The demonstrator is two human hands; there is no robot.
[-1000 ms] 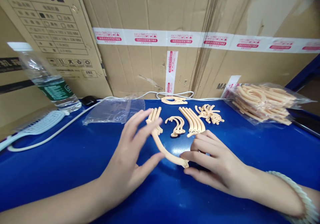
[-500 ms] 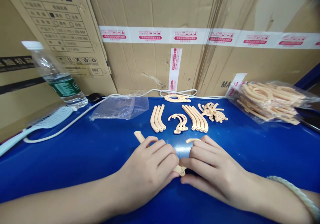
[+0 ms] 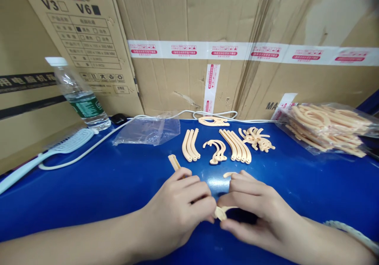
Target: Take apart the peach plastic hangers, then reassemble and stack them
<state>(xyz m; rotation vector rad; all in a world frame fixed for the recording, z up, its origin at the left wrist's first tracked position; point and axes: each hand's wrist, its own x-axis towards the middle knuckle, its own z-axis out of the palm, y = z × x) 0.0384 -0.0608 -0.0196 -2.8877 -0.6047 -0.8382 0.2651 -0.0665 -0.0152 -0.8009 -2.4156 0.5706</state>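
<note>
Blue worktop (image 3: 89,186), cardboard boxes (image 3: 183,20) stacked behind. Near the front edge, left hand (image 3: 180,205) and right hand (image 3: 254,209) both have fingers pinched on 1 peach strip (image 3: 174,163); its long axis runs back-left, mostly under the left hand.

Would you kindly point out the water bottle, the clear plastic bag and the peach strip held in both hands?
water bottle (image 3: 85,108): head view, on its green label.
clear plastic bag (image 3: 149,131): head view, on its flat middle.
peach strip (image 3: 173,161): head view, on its free upper end.
</note>
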